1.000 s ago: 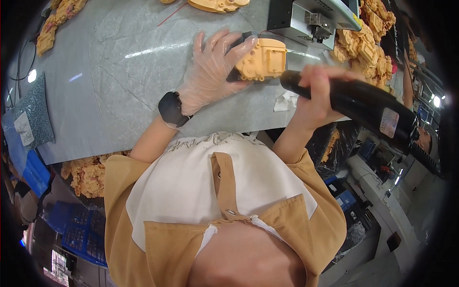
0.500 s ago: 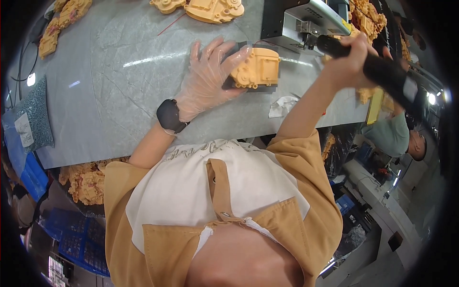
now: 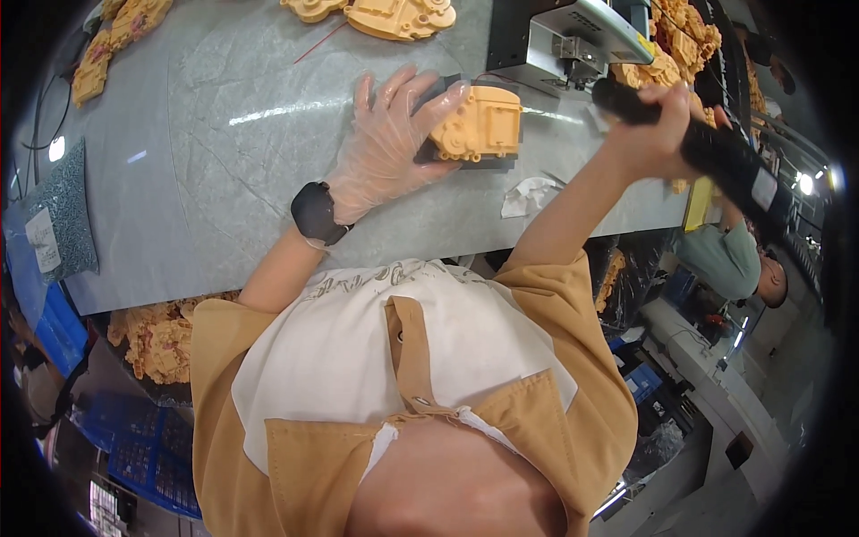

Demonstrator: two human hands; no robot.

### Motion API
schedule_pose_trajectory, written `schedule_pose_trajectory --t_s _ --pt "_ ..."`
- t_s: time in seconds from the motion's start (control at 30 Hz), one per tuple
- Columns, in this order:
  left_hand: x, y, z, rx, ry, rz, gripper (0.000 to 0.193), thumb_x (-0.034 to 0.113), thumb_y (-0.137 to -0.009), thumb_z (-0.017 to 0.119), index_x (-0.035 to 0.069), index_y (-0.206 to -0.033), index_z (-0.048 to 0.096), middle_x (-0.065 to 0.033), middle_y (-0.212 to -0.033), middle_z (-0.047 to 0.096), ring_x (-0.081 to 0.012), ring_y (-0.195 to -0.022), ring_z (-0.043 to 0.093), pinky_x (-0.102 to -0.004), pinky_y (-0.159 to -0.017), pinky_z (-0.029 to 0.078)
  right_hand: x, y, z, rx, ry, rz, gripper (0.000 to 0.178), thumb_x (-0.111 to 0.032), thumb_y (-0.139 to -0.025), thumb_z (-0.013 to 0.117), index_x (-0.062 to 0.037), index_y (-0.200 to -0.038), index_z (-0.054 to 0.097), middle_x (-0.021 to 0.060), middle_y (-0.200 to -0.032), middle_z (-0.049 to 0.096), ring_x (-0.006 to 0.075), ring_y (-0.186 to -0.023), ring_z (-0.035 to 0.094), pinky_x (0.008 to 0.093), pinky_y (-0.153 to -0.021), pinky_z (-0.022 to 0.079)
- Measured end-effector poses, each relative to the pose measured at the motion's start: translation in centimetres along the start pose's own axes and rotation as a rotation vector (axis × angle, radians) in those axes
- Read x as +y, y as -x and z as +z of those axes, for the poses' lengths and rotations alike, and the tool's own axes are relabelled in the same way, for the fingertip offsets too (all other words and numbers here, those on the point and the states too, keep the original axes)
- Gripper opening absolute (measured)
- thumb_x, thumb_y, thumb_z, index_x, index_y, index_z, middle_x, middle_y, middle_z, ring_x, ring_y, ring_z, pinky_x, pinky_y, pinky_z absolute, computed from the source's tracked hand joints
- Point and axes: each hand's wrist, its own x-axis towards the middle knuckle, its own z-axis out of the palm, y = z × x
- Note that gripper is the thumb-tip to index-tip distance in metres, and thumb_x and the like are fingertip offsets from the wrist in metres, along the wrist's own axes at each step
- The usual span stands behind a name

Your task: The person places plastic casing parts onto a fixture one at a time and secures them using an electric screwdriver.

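My left hand point(image 3: 386, 148), in a clear thin glove with a black watch at the wrist, rests on a tan moulded plastic part point(image 3: 479, 125) that sits on a dark base on the grey table point(image 3: 206, 161). The fingers lie over the part's left side. My right hand point(image 3: 658, 130) is raised at the right, closed around a long black power tool point(image 3: 716, 152) that points up and left, away from the part.
More tan moulded parts point(image 3: 385, 13) lie at the table's far edge and at the far left point(image 3: 116, 36). A black and silver machine point(image 3: 573, 36) stands behind the part. A crumpled white scrap point(image 3: 528, 192) lies near the front edge. Another person point(image 3: 738, 259) sits lower right.
My right hand has lifted the black tool away from the part, up and to the right. My left hand has stayed on the tan part.
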Motion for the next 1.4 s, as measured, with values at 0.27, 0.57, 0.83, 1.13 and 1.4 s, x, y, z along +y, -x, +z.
schedule_pose_trajectory --t_s 0.27,0.57,0.83,1.13,1.4 --pt "0.0 0.3 0.1 0.019 -0.050 0.007 0.089 0.046 -0.060 0.077 0.027 -0.135 0.032 -0.0068 -0.132 0.034 -0.0296 -0.129 0.027 -0.0540 -0.104 0.016 0.1 -0.2 1.4 -0.194 -0.038 0.154 0.043 0.008 -0.068 0.060 0.0029 -0.105 0.037 0.0079 -0.057 0.056 0.0138 -0.044 0.051 0.0250 -0.048 0.045" --pt "-0.1 0.0 0.1 0.051 -0.045 0.010 0.091 0.044 -0.059 0.077 0.026 -0.135 0.032 -0.0063 -0.130 0.037 -0.0295 -0.126 0.030 -0.0540 -0.102 0.019 -8.3 8.7 0.0 -0.313 -0.418 0.212 0.051 0.004 -0.075 0.053 -0.0031 -0.117 0.026 0.0071 -0.060 0.049 0.0164 -0.043 0.046 0.0327 -0.046 0.045" --pt "-0.1 0.0 0.3 0.065 -0.020 0.015 0.088 0.046 -0.059 0.076 0.026 -0.134 0.034 -0.0074 -0.127 0.039 -0.0295 -0.124 0.031 -0.0558 -0.100 0.020 -8.1 9.9 0.7 -0.309 -0.349 0.272 0.050 0.005 -0.075 0.056 -0.0036 -0.115 0.028 0.0061 -0.061 0.051 0.0145 -0.045 0.048 0.0283 -0.046 0.044" --pt "-0.1 0.4 0.3 0.058 -0.007 -0.013 0.094 0.041 -0.055 0.079 0.027 -0.135 0.032 -0.0065 -0.131 0.037 -0.0292 -0.126 0.030 -0.0538 -0.102 0.019 -7.6 10.9 1.7 -0.373 -0.182 0.306 0.047 0.010 -0.070 0.054 -0.0064 -0.109 0.036 0.0074 -0.061 0.053 0.0165 -0.043 0.046 0.0296 -0.046 0.042" --pt "-0.3 0.3 0.4 0.064 -0.002 -0.011 0.095 0.040 -0.055 0.080 0.027 -0.135 0.031 -0.0058 -0.131 0.037 -0.0290 -0.126 0.030 -0.0547 -0.101 0.019 -6.8 11.7 1.9 -0.388 -0.163 0.217 0.041 0.009 -0.069 0.065 -0.0028 -0.097 0.037 0.0049 -0.063 0.056 0.0080 -0.054 0.050 0.0188 -0.055 0.040"
